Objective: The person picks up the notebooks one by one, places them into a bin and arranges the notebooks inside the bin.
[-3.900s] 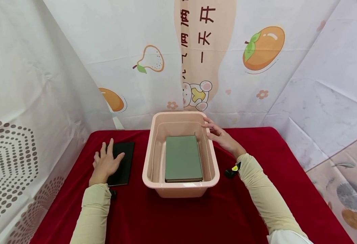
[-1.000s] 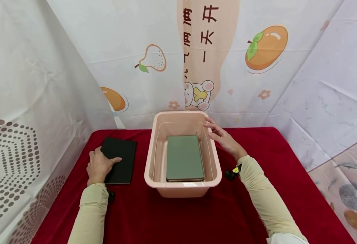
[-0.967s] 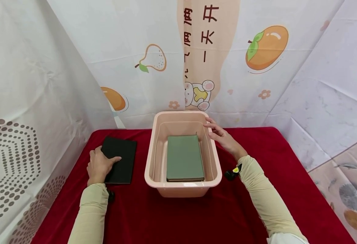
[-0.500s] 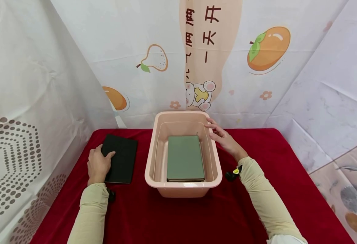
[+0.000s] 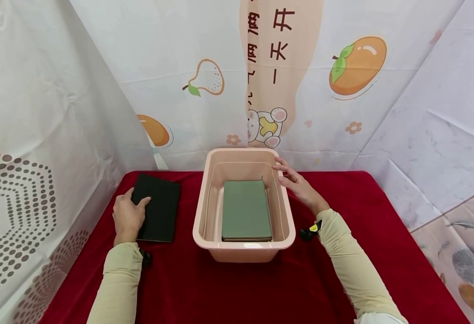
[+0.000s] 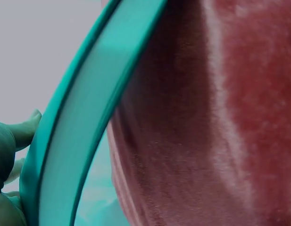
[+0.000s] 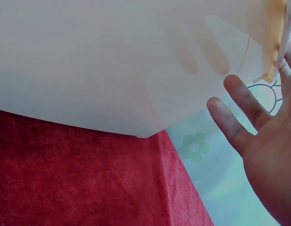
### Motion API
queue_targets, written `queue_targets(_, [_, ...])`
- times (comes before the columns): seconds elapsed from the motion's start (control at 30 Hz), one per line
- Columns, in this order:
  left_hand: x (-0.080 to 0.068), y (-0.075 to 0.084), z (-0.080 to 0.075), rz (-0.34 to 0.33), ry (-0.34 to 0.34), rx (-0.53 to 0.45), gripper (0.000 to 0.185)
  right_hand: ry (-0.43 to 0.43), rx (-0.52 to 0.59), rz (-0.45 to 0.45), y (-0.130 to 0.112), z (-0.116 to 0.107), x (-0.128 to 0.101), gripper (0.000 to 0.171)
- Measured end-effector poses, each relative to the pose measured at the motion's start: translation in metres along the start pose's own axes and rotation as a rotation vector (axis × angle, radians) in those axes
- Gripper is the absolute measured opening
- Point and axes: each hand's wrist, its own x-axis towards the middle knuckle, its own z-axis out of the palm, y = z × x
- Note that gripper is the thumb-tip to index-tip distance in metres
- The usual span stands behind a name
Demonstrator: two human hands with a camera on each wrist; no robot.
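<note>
Gripping the near left edge of the one flat black hardcover notebook [image 5: 157, 208] lying on the red velvet tablecloth [image 5: 342, 252], the left hand [image 5: 128, 216] is curling, while the right hand [image 5: 297, 184], fingers straight, is touching the pink plastic tub [image 5: 242, 249] holding one green notebook [image 5: 246, 209].

Under the left hand [image 5: 128, 216] lies a matt black notebook [image 5: 157, 213] on plush red velvet cloth [image 5: 237, 288], while beside the right hand [image 5: 297, 185] the smooth, faintly glossy pink plastic tub [image 5: 243, 249] holds a matt green book [image 5: 246, 209].
</note>
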Motion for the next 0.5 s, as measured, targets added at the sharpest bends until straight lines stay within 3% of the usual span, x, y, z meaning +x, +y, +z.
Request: queue_targets(0.5, [0.003, 0.024, -0.021, 0.024, 0.094, -0.100, 0.067, 0.005, -0.017, -0.002, 0.000, 0.000, 0.001, 0.048])
